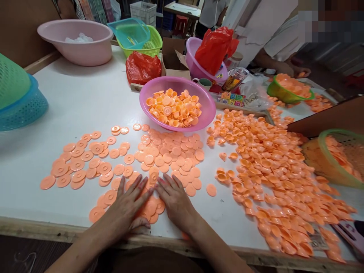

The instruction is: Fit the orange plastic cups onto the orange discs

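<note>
Flat orange plastic discs (176, 148) lie spread over the white table, many overlapping. My left hand (129, 203) rests palm down on them with its fingers spread. Close beside it, my right hand (174, 197) also lies flat, fingers stretched forward over the discs. One orange disc (154, 176) shows just between the fingertips of both hands. Neither hand grasps anything. Beyond the discs stands a pink bowl (143, 102) filled with small orange cup-like parts (173, 108). To the right spreads a large heap of orange cup-shaped pieces (270, 159).
Green and blue baskets (22, 100) stand at the left edge, a pink basin (76, 51) at the back left. Red bags (143, 68), a cardboard box (174, 60) and a mug (204, 83) sit behind the bowl. Another person's hands (295, 70) are at a green bowl (287, 93).
</note>
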The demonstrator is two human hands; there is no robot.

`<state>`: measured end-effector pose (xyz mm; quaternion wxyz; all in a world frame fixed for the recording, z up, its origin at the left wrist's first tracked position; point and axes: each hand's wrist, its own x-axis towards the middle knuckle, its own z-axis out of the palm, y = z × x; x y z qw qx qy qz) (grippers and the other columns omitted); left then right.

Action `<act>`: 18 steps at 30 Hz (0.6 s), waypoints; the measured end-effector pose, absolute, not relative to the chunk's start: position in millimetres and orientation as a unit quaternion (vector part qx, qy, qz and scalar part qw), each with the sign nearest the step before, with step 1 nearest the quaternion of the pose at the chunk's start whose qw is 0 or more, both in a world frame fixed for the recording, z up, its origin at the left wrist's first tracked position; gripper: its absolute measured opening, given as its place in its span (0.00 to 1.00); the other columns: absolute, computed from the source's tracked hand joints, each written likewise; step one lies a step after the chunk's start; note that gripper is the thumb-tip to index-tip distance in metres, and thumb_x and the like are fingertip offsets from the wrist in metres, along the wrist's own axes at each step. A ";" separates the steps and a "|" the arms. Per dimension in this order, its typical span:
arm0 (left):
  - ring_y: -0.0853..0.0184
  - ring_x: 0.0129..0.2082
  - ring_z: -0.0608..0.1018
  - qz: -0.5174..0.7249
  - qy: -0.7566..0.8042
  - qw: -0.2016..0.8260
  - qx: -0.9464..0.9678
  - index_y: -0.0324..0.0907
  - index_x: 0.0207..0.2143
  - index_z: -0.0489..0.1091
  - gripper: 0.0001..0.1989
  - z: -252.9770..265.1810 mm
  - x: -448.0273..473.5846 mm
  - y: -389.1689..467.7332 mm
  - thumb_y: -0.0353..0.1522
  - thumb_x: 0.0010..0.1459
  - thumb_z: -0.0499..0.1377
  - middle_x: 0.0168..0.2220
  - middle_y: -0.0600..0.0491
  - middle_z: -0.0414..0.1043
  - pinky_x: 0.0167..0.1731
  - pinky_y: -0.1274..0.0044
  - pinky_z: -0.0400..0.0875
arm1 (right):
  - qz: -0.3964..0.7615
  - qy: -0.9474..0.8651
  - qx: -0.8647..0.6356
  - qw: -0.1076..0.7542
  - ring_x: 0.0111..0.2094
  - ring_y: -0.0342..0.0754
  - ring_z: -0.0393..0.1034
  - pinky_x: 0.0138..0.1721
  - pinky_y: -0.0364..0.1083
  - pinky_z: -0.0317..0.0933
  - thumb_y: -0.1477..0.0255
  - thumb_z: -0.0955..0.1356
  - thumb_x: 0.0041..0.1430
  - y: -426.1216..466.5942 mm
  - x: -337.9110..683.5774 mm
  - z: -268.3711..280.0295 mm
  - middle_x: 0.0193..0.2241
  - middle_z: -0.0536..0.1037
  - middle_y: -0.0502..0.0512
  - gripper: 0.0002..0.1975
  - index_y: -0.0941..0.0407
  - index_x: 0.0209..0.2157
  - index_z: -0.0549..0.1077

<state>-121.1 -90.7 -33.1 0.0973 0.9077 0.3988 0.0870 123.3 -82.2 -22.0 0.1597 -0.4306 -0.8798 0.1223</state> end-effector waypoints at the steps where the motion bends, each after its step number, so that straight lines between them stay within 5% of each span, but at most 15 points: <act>1: 0.45 0.69 0.54 0.092 0.381 0.105 0.914 0.51 0.68 0.51 0.45 -32.9 -118.6 -90.4 0.57 0.53 0.57 0.67 0.41 0.57 0.63 0.43 0.31 | 0.118 -0.874 -0.440 0.169 0.65 0.58 0.55 0.63 0.62 0.52 0.83 0.61 0.61 -88.4 129.2 -22.2 0.60 0.71 0.59 0.23 0.56 0.56 0.72; 9: 0.50 0.70 0.53 0.131 0.364 0.105 0.916 0.44 0.64 0.59 0.31 -34.3 -93.5 -78.2 0.44 0.62 0.58 0.65 0.42 0.62 0.66 0.48 0.34 | 0.119 -0.762 -0.581 0.262 0.46 0.53 0.67 0.46 0.55 0.66 0.84 0.60 0.62 -113.7 178.5 -9.8 0.42 0.78 0.59 0.19 0.55 0.47 0.75; 15: 0.42 0.67 0.57 0.158 0.383 0.079 0.907 0.48 0.58 0.67 0.31 -34.9 -61.2 -78.9 0.45 0.54 0.66 0.66 0.37 0.58 0.61 0.41 0.38 | 0.112 -0.780 -0.593 0.165 0.52 0.59 0.61 0.46 0.57 0.63 0.84 0.62 0.59 -94.4 168.5 -16.3 0.54 0.72 0.63 0.24 0.54 0.55 0.72; 18: 0.41 0.67 0.58 0.155 0.399 0.075 0.901 0.47 0.55 0.69 0.29 -31.5 -64.8 -87.7 0.45 0.53 0.67 0.65 0.35 0.59 0.61 0.42 0.42 | 0.104 -0.772 -0.596 0.195 0.53 0.59 0.60 0.48 0.58 0.62 0.84 0.61 0.60 -86.8 167.3 -14.4 0.54 0.72 0.64 0.24 0.55 0.55 0.72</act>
